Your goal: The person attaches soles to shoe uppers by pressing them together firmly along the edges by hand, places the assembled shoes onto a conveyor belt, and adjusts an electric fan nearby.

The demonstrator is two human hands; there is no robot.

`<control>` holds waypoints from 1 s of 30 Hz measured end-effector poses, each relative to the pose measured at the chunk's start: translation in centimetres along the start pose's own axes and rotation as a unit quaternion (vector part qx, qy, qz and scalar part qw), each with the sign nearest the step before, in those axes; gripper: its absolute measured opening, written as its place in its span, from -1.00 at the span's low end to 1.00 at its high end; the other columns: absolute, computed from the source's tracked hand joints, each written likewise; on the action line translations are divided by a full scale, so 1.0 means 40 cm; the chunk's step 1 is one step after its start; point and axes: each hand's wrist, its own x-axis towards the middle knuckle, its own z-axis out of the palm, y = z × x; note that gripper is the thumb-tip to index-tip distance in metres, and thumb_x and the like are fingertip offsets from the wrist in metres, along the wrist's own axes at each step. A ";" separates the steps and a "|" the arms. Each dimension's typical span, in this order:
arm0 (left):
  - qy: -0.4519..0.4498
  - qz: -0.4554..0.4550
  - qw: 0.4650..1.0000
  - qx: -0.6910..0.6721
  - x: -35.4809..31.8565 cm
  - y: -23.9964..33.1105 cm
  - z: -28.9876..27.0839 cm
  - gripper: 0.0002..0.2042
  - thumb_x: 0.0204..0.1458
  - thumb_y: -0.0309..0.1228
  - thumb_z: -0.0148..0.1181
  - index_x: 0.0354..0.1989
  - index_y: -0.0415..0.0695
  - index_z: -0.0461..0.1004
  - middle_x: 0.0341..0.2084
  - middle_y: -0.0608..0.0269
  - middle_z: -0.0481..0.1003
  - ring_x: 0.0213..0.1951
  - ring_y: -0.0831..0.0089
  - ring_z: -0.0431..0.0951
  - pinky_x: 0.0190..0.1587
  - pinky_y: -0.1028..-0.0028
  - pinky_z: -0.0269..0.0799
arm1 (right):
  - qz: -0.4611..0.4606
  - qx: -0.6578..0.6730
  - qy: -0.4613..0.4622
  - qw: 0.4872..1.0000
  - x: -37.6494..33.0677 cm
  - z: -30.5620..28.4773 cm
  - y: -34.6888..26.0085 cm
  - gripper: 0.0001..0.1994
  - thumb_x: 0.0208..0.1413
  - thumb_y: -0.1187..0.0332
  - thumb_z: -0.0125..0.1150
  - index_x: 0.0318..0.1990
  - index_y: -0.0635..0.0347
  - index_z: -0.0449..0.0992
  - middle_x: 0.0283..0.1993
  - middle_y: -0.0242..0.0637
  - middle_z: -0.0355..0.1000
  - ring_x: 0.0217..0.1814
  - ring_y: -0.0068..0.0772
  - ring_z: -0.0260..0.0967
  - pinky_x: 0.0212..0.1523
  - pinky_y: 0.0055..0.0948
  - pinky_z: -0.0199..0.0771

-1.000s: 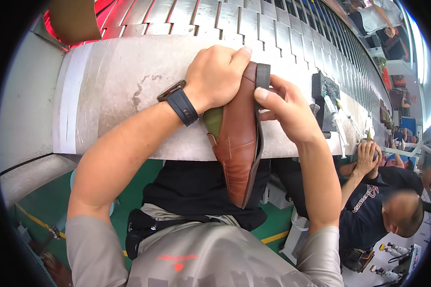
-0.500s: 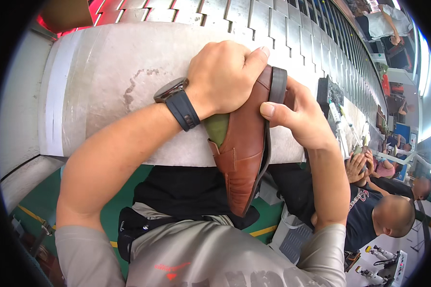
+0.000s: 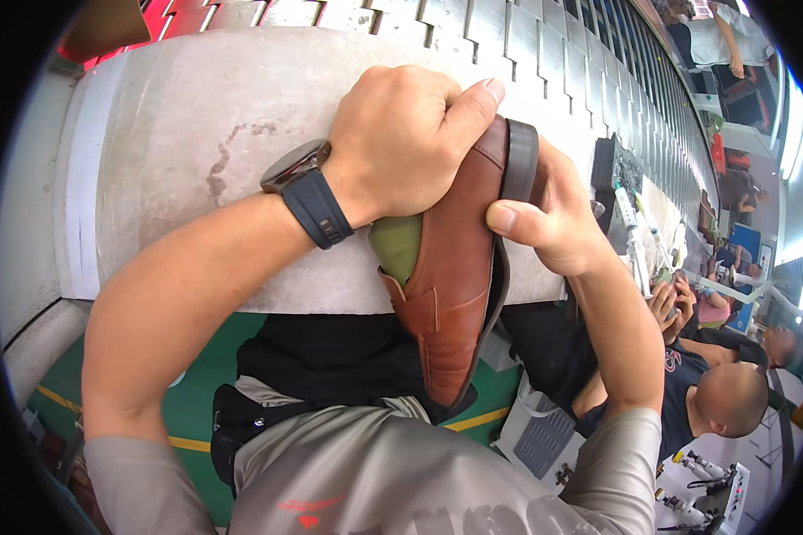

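Note:
A brown leather shoe (image 3: 458,241) with a dark sole and heel hangs between my hands, toe pointing down toward my body, sole turned to the right. Something green (image 3: 395,247) shows inside its opening. My left hand (image 3: 401,143) is closed at the heel end, thumb along the back of the shoe and fingers curled toward the opening; their tips are hidden. From the right, my right hand (image 3: 553,214) grips the sole by the heel, thumb pressed near the arch. Its other fingers are mostly hidden behind the shoe.
Under my hands lies a pale worktop (image 3: 183,116). Beyond it runs a metal slatted conveyor (image 3: 473,27). A dark block (image 3: 617,165) and white tube-like tools (image 3: 632,223) sit to the right. A co-worker (image 3: 678,401) sits close by on the right, and a grey plastic crate (image 3: 535,437) stands below.
My left hand and forearm have shifted slightly left. The shoe stays in both hands, its opening turned a little. The co-worker's hands have moved slightly.

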 end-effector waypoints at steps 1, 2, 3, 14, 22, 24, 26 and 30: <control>0.000 -0.003 1.000 -0.002 -0.001 -0.004 0.001 -0.47 0.41 -0.17 0.12 -0.57 -0.35 0.47 -0.76 0.05 0.28 -0.66 0.38 0.23 -0.55 0.26 0.19 | 0.001 0.001 -0.003 1.000 0.002 -0.001 0.003 -0.20 0.03 0.22 0.62 0.34 0.44 0.32 0.11 -0.18 0.53 0.13 -0.44 0.52 0.18 -0.34 0.58; 0.000 -0.001 1.000 -0.003 -0.003 -0.004 0.001 -0.47 0.41 -0.17 0.12 -0.58 -0.34 0.47 -0.76 0.06 0.28 -0.66 0.37 0.23 -0.55 0.26 0.19 | 0.002 0.000 -0.006 1.000 0.002 -0.001 0.003 -0.19 0.01 0.22 0.63 0.33 0.42 0.32 0.11 -0.19 0.53 0.13 -0.44 0.52 0.17 -0.35 0.58; 0.000 0.001 1.000 -0.003 -0.005 -0.005 0.000 -0.47 0.41 -0.17 0.12 -0.58 -0.34 0.47 -0.76 0.06 0.28 -0.67 0.37 0.23 -0.55 0.26 0.19 | 0.006 -0.002 -0.007 1.000 0.003 -0.002 0.006 -0.19 0.01 0.22 0.63 0.33 0.42 0.32 0.11 -0.19 0.53 0.13 -0.44 0.52 0.17 -0.35 0.58; -0.025 -0.012 0.997 0.075 0.008 -0.007 0.008 -0.44 0.36 -0.08 0.11 -0.58 -0.31 0.54 -0.73 -0.10 0.37 -0.67 0.09 0.37 -0.53 0.16 0.24 | -0.015 -0.041 -0.010 0.999 0.019 -0.015 0.017 -0.24 0.07 0.18 0.60 0.32 0.40 0.36 0.08 -0.22 0.56 0.04 -0.47 0.53 0.08 -0.39 0.60; -0.035 -0.031 0.992 0.120 0.010 -0.001 0.019 -0.46 0.38 -0.08 0.05 -0.50 -0.32 0.58 -0.62 -0.20 0.47 -0.52 -0.16 0.50 -0.40 0.05 0.34 | 0.071 0.077 0.192 0.976 0.034 0.063 -0.058 -0.35 0.46 -0.23 0.01 0.14 0.29 0.58 -0.09 -0.28 0.61 -0.07 -0.53 0.50 -0.14 -0.37 0.50; -0.023 0.044 0.988 0.144 0.011 -0.013 0.016 -0.54 0.40 -0.18 0.00 -0.41 -0.31 0.58 -0.57 -0.17 0.51 -0.46 -0.15 0.53 -0.37 0.03 0.37 | 0.042 -0.111 0.262 0.958 0.070 0.087 -0.077 -0.37 0.50 -0.18 0.01 -0.15 0.33 0.66 -0.35 -0.34 0.55 -0.31 -0.56 0.40 -0.30 -0.38 0.42; -0.019 0.071 0.985 0.154 0.009 -0.021 0.016 -0.58 0.41 -0.24 -0.02 -0.38 -0.30 0.58 -0.55 -0.15 0.53 -0.44 -0.15 0.54 -0.37 0.03 0.38 | -0.012 -0.174 0.269 0.947 0.087 0.068 -0.039 -0.36 0.50 -0.15 0.04 -0.29 0.35 0.67 -0.45 -0.38 0.47 -0.42 -0.61 0.31 -0.39 -0.45 0.35; -0.030 0.064 0.987 0.143 0.013 -0.025 0.004 -0.56 0.35 -0.16 0.00 -0.44 -0.18 0.67 -0.49 -0.17 0.62 -0.41 -0.19 0.65 -0.29 -0.06 0.56 | -0.091 -0.205 0.250 0.942 0.095 0.069 -0.026 -0.35 0.50 -0.08 0.09 -0.48 0.39 0.55 -0.61 -0.38 0.34 -0.51 -0.57 0.22 -0.49 -0.36 0.30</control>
